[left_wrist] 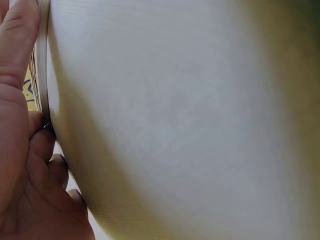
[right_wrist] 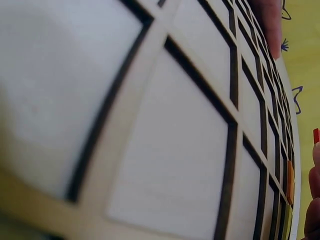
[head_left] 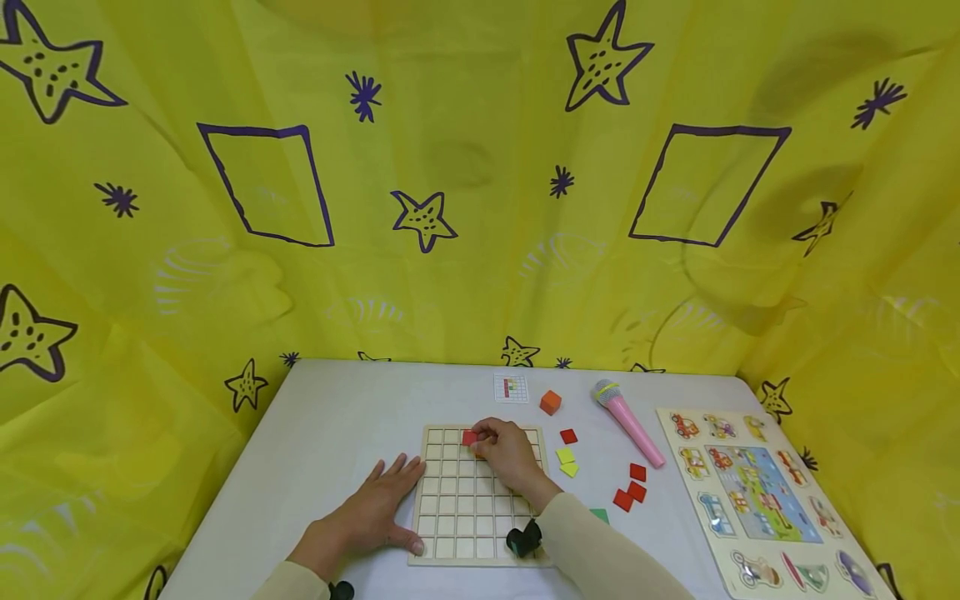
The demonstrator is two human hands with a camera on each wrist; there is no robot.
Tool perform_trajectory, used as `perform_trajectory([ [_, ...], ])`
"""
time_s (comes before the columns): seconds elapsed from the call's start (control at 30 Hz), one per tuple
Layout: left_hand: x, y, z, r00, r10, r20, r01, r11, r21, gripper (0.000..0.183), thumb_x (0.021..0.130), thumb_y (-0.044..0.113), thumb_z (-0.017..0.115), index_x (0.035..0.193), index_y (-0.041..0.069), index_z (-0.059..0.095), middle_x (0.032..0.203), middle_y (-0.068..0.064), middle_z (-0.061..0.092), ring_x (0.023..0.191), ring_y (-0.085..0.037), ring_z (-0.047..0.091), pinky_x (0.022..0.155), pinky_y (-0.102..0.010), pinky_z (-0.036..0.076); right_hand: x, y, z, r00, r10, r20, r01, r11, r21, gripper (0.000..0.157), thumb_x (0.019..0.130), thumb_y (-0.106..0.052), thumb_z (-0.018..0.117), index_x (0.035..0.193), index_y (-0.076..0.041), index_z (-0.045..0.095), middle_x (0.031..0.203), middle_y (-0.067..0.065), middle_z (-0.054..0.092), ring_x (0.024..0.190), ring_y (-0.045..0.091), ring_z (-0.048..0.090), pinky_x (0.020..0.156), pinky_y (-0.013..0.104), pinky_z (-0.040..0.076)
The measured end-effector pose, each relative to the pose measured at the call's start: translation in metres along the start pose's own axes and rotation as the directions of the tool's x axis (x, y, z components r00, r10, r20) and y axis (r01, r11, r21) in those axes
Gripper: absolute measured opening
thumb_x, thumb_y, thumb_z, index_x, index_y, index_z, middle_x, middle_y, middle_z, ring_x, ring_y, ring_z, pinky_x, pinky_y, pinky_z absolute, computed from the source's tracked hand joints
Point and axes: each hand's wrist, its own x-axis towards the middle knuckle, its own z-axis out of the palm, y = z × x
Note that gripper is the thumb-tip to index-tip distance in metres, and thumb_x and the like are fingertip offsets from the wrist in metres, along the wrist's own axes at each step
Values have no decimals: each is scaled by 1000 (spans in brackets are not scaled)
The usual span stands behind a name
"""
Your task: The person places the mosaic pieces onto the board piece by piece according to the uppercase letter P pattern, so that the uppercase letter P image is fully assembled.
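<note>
A wooden grid board (head_left: 456, 527) lies on the white table. My right hand (head_left: 512, 458) is over its upper part and pinches a red square tile (head_left: 469, 437) between thumb and fingertips, near the top row. In the right wrist view, the red tile (right_wrist: 316, 135) shows edge-on, above the board's surface. An orange tile (right_wrist: 290, 182) and a yellow tile (right_wrist: 287, 220) sit in the grid close to that hand. Fingers spread, my left hand (head_left: 371, 510) rests at the board's left side, with thumb and fingertips touching its edge (left_wrist: 43, 65).
Right of the board are loose red tiles (head_left: 637, 472), yellow tiles (head_left: 566, 456) and a partly covered green piece (head_left: 600, 515). A pattern card (head_left: 511, 388) and an orange cube (head_left: 551, 402) lie behind it. Farther right are a pink microphone (head_left: 633, 429) and a vehicle puzzle (head_left: 701, 492).
</note>
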Motion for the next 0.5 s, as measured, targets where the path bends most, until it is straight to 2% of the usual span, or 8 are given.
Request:
perform_trajectory([
  [0.23,1,-1,0,1000,0,3,0,1000,-1,128,66,64,88,165,6,33,173,-14,31,163,-39,18,132,-63,8,0,1,3,1000,-17,1,17,997,-72,16,93,-10,78,109,-10,76,92,-2,67,86,14,52,74,26,45],
  [0.5,1,-1,1,1000,-12,9,12,1000,-1,128,66,65,88,165,7,33,173,-13,31,163,-39,18,132,-63,9,0,3,6,999,-45,-1,45,989,-140,14,91,-10,81,105,-10,77,88,-3,67,83,14,50,73,27,45],
])
